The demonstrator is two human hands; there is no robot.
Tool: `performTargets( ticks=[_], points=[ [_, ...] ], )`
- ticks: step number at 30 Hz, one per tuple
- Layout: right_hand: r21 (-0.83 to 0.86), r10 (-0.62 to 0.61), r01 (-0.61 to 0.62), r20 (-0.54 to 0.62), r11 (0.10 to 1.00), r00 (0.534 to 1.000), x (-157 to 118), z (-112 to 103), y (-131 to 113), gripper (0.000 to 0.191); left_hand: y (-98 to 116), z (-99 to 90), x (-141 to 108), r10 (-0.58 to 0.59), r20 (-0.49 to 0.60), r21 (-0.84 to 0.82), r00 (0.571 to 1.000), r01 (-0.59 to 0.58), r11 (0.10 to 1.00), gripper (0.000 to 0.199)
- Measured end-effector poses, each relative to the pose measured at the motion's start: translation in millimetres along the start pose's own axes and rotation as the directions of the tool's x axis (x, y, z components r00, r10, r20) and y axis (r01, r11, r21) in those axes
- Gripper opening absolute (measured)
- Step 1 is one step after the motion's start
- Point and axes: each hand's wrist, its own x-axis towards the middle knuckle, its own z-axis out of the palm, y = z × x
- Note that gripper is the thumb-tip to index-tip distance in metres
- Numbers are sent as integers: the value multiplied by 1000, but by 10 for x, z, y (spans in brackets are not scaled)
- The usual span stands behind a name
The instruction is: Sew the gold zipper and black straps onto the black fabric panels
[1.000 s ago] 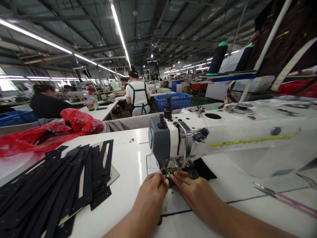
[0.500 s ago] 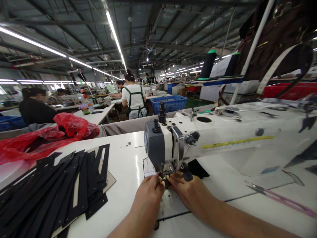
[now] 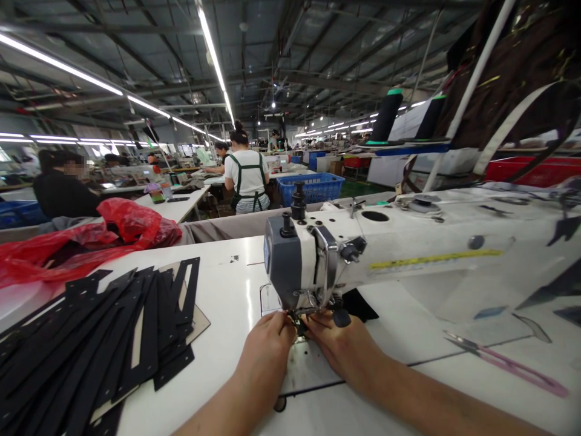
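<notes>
A white sewing machine with a grey end cover stands on the table. Beneath its needle area lies a small black piece of material, mostly covered by my fingers and the presser foot. My left hand pinches the left side of this piece, fingertips close to the foot. On the other side my right hand has its fingers pressed together on the piece, partly behind a dark round machine part. More black material shows flat behind my right hand; whether it joins the piece is hidden.
Pink-handled thread snips lie on the right of the table. A fanned pile of black strips covers the left, beside a red plastic bag. Black thread cones stand above the machine. Co-workers sit beyond, near a blue basket.
The camera view has shifted slightly. My left hand has moved a little left and away from the needle area, and more of the black piece shows between my hands.
</notes>
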Motion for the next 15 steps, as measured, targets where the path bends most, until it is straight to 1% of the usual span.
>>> performTargets(
  ticks=[3,6,8,10,12,13,14,15],
  points=[
    [-9,4,-5,-8,1000,1000,1,33,-2,16,-13,21,5,-13,-4,-12,1000,12,1000,9],
    [-22,-12,12,-18,1000,1000,-6,-1,74,14,-29,-44,7,-22,-13,-27,1000,22,999,10],
    [-89,-13,9,-43,996,999,-58,-79,178,16,1,-138,-11,-16,-19,-36,1000,16,999,11],
    [-228,29,-47,-82,973,996,-186,-170,273,22,106,-228,-58,5,-36,-60,999,-7,998,13],
    [-371,58,-97,-115,923,992,-403,-232,290,25,287,-264,-123,78,-118,-98,990,-90,991,17],
    [-409,32,-79,-121,909,992,-539,-246,254,26,392,-253,-153,136,-170,-103,976,-155,983,21],
    [-402,-4,-43,-114,914,993,-685,-253,187,29,494,-224,-177,210,-199,-78,957,-229,970,25],
    [-356,-67,24,-107,934,992,-836,-260,94,32,581,-184,-193,271,-182,-44,945,-283,958,28]
  ],
)
